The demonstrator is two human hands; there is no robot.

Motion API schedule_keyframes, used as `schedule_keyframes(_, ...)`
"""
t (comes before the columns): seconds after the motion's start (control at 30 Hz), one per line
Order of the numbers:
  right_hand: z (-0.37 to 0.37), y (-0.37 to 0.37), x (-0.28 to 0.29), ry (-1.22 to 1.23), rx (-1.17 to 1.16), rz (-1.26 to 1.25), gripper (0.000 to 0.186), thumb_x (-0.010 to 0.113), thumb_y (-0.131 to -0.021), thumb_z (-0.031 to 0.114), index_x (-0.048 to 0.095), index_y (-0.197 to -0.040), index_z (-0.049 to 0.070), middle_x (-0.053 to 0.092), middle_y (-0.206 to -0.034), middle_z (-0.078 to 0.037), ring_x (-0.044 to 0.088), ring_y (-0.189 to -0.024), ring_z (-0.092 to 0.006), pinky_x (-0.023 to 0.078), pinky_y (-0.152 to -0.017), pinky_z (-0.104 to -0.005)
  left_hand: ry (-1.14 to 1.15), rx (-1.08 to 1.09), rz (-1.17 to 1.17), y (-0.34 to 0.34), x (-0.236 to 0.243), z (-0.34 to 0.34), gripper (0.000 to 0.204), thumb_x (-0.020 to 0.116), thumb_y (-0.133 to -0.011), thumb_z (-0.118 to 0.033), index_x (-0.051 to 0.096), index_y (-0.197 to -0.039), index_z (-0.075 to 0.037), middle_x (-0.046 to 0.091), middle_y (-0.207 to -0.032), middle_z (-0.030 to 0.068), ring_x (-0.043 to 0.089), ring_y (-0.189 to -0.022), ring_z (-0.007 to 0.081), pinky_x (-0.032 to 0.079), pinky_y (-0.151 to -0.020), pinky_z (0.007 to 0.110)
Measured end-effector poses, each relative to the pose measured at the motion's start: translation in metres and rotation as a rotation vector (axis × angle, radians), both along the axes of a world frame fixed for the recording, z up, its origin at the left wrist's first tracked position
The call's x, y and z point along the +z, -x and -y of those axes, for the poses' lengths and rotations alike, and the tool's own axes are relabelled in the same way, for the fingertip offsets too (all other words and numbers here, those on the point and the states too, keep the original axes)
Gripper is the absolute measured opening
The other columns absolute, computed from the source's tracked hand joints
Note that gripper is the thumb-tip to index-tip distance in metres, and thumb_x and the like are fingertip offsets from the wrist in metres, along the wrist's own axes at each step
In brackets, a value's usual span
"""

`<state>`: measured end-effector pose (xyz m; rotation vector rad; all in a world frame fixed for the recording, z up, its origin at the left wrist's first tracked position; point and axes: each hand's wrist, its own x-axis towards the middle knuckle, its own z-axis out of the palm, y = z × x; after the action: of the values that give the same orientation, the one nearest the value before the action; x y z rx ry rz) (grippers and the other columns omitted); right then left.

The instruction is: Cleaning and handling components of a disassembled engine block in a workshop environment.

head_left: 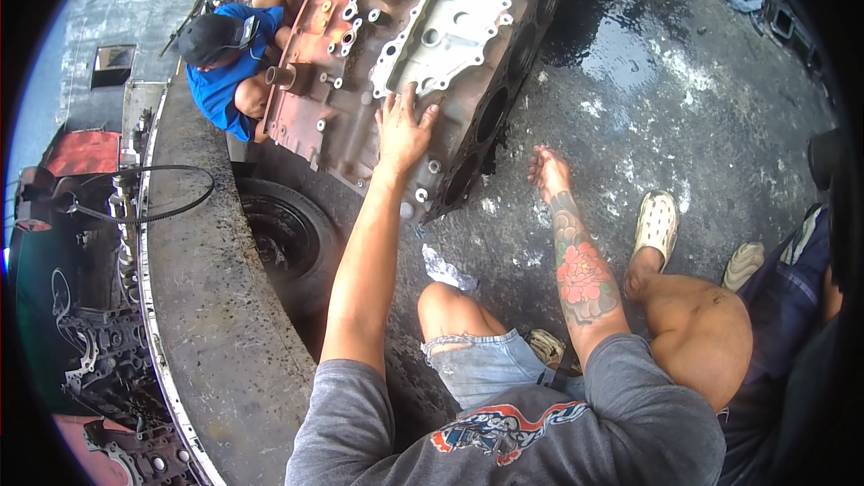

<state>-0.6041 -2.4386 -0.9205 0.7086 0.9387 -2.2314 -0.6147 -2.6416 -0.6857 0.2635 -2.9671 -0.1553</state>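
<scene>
A large red-brown engine block (346, 126) lies on the floor ahead of me, its row of round bores facing right. My left hand (405, 133) rests on its near end with the fingers spread, fingertips at the lower edge of a pale silver metal section (450, 58). Bolt holes line that section's scalloped rim. To the right of the block, my right hand (547, 171) hangs over the floor, apart from the block. Its fingers are curled in, and whatever they may hold is hidden.
Someone in a blue shirt (216, 81) and dark cap crouches at the block's far left. A curved grey ledge (225, 306) and a tyre (283, 229) lie left. A crumpled white rag (447, 268) is near my knee. Dark liquid (621, 45) wets the floor right of the block.
</scene>
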Motion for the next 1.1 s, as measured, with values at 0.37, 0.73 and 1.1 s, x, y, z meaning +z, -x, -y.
schedule_keyframes(0.37,-0.001,-0.001,-0.003,0.001,-0.032,-0.036,0.020,0.048,-0.094,0.027,0.059,-0.099,0.011,0.057,-0.074,0.000,0.054,-0.059,-0.0117,0.046,-0.051,-0.0283,0.247,-0.029,0.113,0.020,0.001,-0.001,0.058,0.053,-0.087,-0.044,0.041,-0.132,-0.010,0.053,-0.121,0.0164,0.041,-0.122,0.0337,0.023,-0.104,0.056)
schedule_keyframes(0.73,-0.004,-0.001,-0.007,0.022,-0.015,0.008,0.020,0.047,-0.094,0.027,0.059,-0.099,0.011,0.056,-0.075,0.000,0.054,-0.059,-0.0124,0.046,-0.051,-0.0287,0.279,0.049,0.165,0.036,0.005,-0.015,0.054,0.049,-0.088,-0.048,0.047,-0.123,-0.008,0.056,-0.111,0.0234,0.047,-0.114,0.0385,0.026,-0.099,0.061)
schedule_keyframes(1.1,0.000,-0.002,-0.003,-0.024,0.028,0.022,0.021,0.050,-0.093,0.029,0.059,-0.100,0.012,0.056,-0.077,0.000,0.053,-0.060,-0.0122,0.046,-0.051,-0.0293,0.325,0.121,0.307,0.042,0.014,-0.030,0.055,0.044,-0.089,-0.052,0.048,-0.125,-0.010,0.053,-0.120,0.0224,0.045,-0.119,0.0375,0.023,-0.101,0.063)
